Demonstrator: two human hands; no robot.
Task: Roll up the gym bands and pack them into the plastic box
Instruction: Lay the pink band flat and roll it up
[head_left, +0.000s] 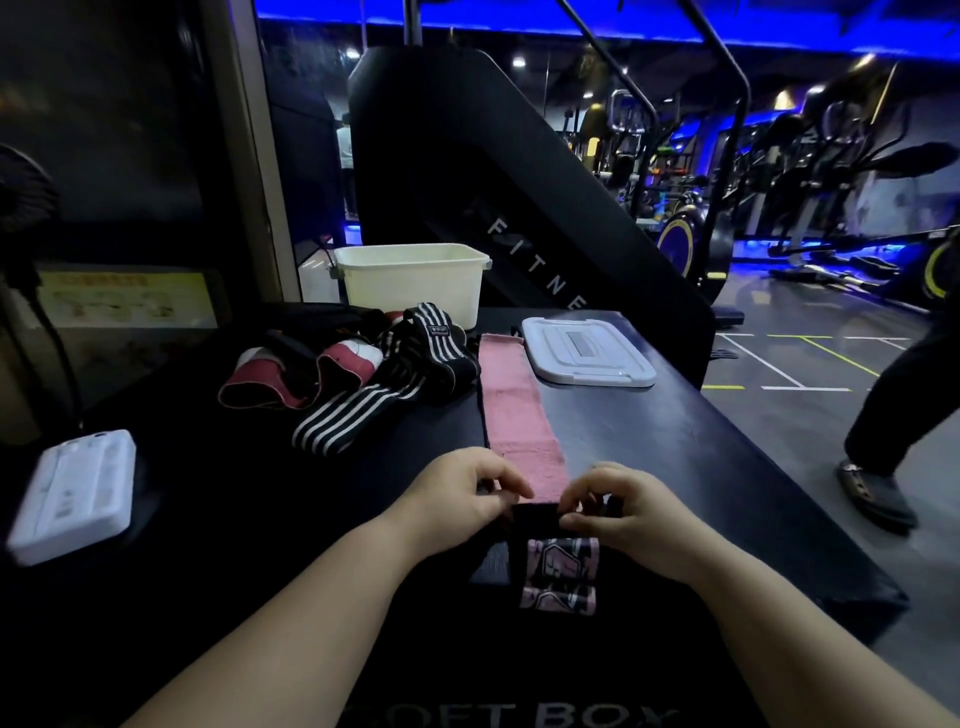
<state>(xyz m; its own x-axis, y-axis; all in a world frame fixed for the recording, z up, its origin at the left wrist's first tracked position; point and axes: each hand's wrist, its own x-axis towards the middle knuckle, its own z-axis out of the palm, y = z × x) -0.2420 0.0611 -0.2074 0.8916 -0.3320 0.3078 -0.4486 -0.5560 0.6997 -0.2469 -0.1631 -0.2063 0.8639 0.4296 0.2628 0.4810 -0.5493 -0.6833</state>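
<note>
Pink gym band (519, 410) lies flat toward 12 o'clock; left hand (457, 499), right hand (634, 519) pinch near end, probably starting roll.

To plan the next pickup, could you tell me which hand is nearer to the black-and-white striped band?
The left. The left hand grips the pink band at its near end, down-right of the black-and-white striped band; the right hand grips that same end, farther right still.

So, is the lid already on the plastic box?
No, the lid lies flat on the table, to the right of the open box.
</note>
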